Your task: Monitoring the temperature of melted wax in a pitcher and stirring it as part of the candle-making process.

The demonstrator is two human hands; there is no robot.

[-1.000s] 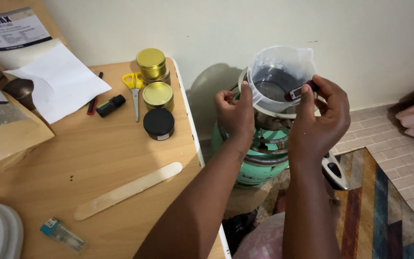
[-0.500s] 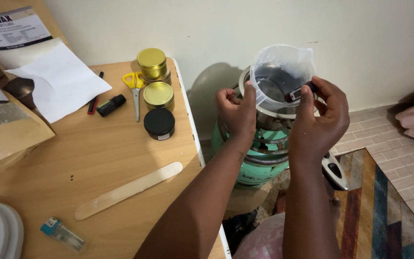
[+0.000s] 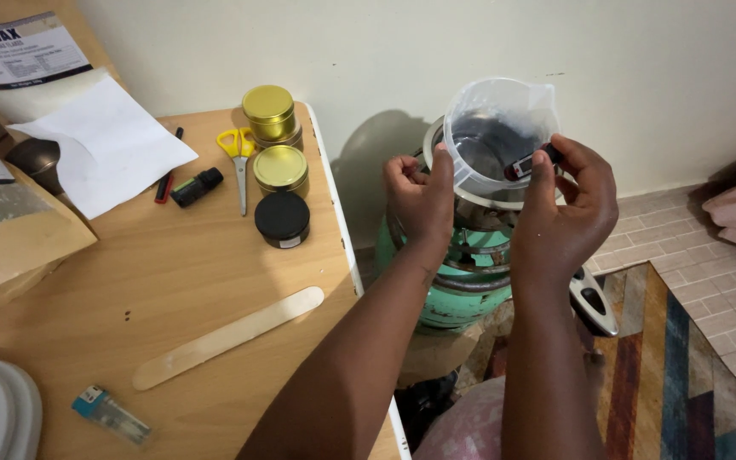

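The clear plastic jug [image 3: 499, 128] sits over a metal pot [image 3: 470, 192] on top of a green gas cylinder [image 3: 462, 290], down on the floor just past the table's right edge, at about one o'clock in the head view. There is clear liquid in its bottom. The left hand [image 3: 419, 200] has it by the handle side, thumb pressed up against the wall of the jug and the other fingers curled shut around the handle. The right hand [image 3: 568, 213] pinches a small black probe thermometer [image 3: 528, 163] between thumb and fingertips, closed on its head, with the stem reaching into the jug through the rim at the jug's four o'clock.

At nine o'clock from the jug stands the wooden table [image 3: 172, 281]. On it, nearest the jug, are gold tins [image 3: 274, 136] with a black-lidded tin [image 3: 282, 219] at their six o'clock. Yellow-handled scissors [image 3: 238, 158] lie just beside them, then a small dark bottle [image 3: 196, 187] and a white sheet of paper [image 3: 104, 145]. Brown paper bags [image 3: 10, 196] fill the ten o'clock corner. A flat wooden stirring stick [image 3: 227, 338] lies toward seven o'clock. A striped rug [image 3: 683, 383] covers the floor at five o'clock.
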